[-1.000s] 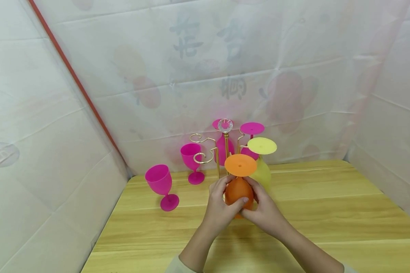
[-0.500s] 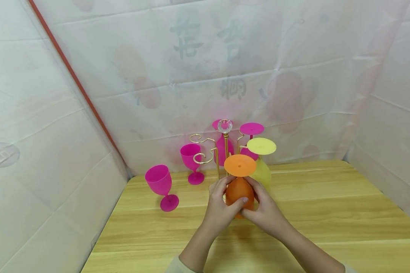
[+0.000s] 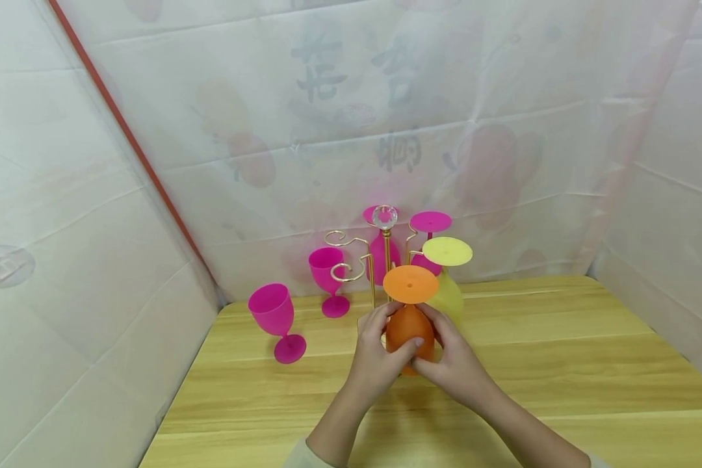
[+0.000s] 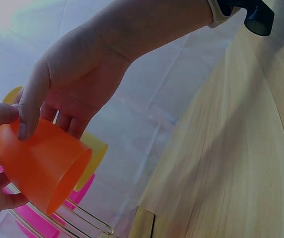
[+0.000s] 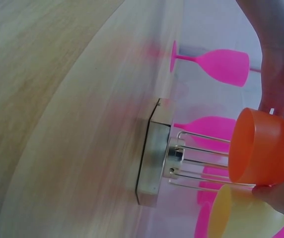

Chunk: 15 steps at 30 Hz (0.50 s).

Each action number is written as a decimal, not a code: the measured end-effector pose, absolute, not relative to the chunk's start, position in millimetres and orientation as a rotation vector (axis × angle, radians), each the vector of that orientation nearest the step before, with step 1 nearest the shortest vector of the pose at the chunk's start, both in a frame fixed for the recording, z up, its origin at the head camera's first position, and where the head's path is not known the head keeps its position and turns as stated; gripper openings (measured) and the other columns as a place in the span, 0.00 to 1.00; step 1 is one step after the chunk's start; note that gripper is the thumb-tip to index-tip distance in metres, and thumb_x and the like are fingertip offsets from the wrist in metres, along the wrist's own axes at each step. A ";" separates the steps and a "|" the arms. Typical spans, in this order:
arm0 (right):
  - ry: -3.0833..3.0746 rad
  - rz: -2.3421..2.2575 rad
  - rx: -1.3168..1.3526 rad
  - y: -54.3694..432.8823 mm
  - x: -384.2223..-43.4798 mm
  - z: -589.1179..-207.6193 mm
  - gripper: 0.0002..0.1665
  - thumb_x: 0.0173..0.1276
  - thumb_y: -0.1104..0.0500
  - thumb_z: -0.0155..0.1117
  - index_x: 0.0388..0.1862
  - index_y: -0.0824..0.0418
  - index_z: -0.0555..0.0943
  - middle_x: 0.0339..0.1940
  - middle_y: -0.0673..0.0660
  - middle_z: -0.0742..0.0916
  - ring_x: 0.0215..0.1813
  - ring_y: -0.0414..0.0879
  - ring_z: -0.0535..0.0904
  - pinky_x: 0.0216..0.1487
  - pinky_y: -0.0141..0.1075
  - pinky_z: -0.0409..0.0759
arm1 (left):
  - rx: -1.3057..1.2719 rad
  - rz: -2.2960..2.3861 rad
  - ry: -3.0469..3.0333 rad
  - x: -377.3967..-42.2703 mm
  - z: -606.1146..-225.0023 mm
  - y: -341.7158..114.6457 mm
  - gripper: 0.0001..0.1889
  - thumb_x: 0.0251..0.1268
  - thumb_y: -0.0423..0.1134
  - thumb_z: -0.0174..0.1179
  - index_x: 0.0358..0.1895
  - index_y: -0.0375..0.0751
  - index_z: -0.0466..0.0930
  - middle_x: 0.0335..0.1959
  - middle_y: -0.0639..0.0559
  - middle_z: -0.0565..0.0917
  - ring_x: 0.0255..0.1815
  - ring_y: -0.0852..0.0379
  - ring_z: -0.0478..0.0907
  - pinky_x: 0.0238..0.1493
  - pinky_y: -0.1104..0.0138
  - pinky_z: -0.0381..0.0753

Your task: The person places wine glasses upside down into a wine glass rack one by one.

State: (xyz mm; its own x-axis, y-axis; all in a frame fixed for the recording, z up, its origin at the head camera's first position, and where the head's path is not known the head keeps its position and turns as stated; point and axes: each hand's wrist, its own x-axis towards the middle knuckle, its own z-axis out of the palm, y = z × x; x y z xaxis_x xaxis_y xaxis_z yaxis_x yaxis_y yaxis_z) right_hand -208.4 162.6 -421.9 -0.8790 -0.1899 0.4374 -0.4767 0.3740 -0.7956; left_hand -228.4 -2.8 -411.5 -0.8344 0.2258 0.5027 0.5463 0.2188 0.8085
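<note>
An orange plastic goblet (image 3: 411, 284) is upside down, with its round foot on top, at the front of a gold wire glass rack (image 3: 372, 279). My left hand (image 3: 376, 348) holds the bowl from the left, and my right hand (image 3: 457, 365) holds it from the right. Both thumbs lie on its near side. In the right wrist view, the bowl's open rim (image 5: 242, 146) is above the rack's square base (image 5: 154, 153). Hands and foot hide where the stem meets the rack. Right beside hangs an inverted yellow goblet (image 3: 448, 251).
Two inverted pink goblets (image 3: 431, 221) are at the back of the rack, which has a crystal knob (image 3: 385, 216) on top. Two bare curled hooks (image 3: 348, 273) point left. Two upright pink goblets (image 3: 272, 309) stand on the wooden table (image 3: 561, 351) to the left, before a fabric backdrop.
</note>
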 end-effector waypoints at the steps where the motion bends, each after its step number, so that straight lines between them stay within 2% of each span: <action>1: -2.364 1.510 0.591 162.5 -208.5 -421.8 0.52 0.58 0.65 0.74 0.77 0.48 0.58 0.71 0.52 0.69 0.69 0.51 0.71 0.65 0.45 0.73 | -0.726 -1.654 -2.219 -228.6 -411.8 -2.9 0.28 0.59 0.46 0.70 0.64 0.57 0.73 0.61 0.61 0.77 0.64 0.55 0.63 0.57 0.60 0.76; 15: -2.371 1.489 0.589 161.9 -208.3 -418.9 0.51 0.57 0.66 0.73 0.77 0.51 0.59 0.70 0.52 0.70 0.68 0.51 0.71 0.65 0.48 0.73 | -0.737 -1.643 -2.218 -228.1 -409.6 -3.6 0.28 0.59 0.46 0.69 0.64 0.57 0.74 0.62 0.60 0.77 0.63 0.54 0.63 0.56 0.61 0.76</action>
